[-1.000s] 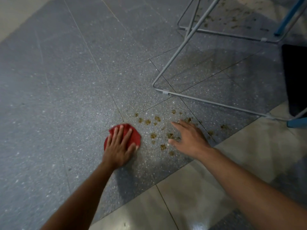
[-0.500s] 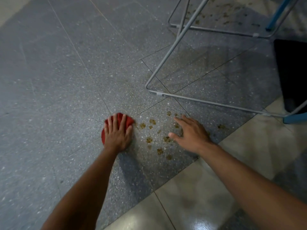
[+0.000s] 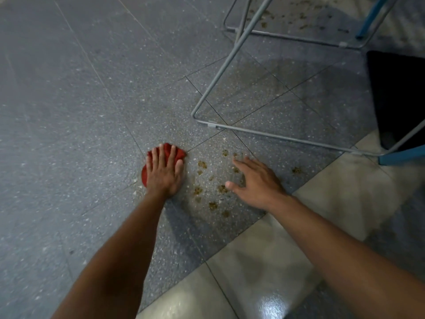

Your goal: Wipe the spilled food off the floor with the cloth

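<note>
The left hand (image 3: 164, 173) lay flat with straight fingers on the red cloth (image 3: 180, 154), pressing it to the floor (image 3: 80, 111); the cloth was bunched beneath the palm and showed only past the fingertips and at the hand's left edge. The right hand (image 3: 257, 183) was released, fingers spread and relaxed, low over the floor; whether it touched the surface could not be told. Between the two hands, on dark speckled tile, lay the spilled food (image 3: 202, 164) as scattered brown crumbs, just right of the cloth and partly under the right hand's fingers. A pale glossy tile (image 3: 264, 261) adjoined nearer the person. Beyond the crumbs stood a grey metal rod frame (image 3: 253, 132) with a blue part (image 3: 400, 155), beside a black object (image 3: 395, 95). More crumbs (image 3: 299, 19) lay farther away beneath the frame.
</note>
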`<state>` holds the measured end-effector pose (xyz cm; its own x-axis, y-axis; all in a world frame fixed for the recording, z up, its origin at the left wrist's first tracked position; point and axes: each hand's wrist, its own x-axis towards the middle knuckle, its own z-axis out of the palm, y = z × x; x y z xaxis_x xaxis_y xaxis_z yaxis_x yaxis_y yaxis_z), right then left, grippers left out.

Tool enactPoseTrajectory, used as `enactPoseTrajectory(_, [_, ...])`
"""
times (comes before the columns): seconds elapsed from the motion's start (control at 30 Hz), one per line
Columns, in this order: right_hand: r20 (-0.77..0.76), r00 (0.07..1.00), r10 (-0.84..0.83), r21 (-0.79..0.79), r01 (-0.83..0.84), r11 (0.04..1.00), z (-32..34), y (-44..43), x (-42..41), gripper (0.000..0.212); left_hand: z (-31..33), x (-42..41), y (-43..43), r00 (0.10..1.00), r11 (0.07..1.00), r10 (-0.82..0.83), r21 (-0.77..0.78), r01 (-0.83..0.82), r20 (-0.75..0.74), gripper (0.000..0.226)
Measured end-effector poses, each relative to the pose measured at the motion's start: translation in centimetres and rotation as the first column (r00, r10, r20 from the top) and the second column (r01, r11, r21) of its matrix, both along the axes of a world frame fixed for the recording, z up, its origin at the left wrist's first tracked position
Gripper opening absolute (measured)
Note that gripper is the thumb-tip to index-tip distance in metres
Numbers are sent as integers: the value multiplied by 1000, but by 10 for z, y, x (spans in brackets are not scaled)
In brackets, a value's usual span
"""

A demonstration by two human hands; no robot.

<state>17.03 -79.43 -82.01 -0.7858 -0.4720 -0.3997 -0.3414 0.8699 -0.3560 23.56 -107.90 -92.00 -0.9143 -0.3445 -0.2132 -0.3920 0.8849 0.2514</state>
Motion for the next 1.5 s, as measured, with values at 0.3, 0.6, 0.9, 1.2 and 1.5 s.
enactPoseTrajectory(0.3, [-5, 1000, 12, 11, -12, 1000, 21, 15, -7, 81, -6, 86, -17, 965, 962, -258, -110, 251, -54, 66])
enactPoseTrajectory(0.6, [-6, 999, 41, 1, -41, 999, 15, 15, 5, 82, -26, 173, 122, 933, 952, -306, -85, 295, -188, 64])
enactPoseTrajectory(0.9, [-7, 999, 32, 47, -31, 998, 10, 44, 13, 82, -3, 140, 126, 974, 978, 206, 5, -207, -95, 70])
enactPoseTrajectory(1.2, [-5, 999, 41, 115, -41, 993, -1, 80, 24, 77, -19, 178, 155, 786, 799, -600, -154, 581, -152, 65])
enactPoseTrajectory(1.5, [-45, 971, 235, 51, -233, 971, 7, 87, 94, 60, 15, 162, 213, 667, 652, -744, 185, 735, -30, 65])
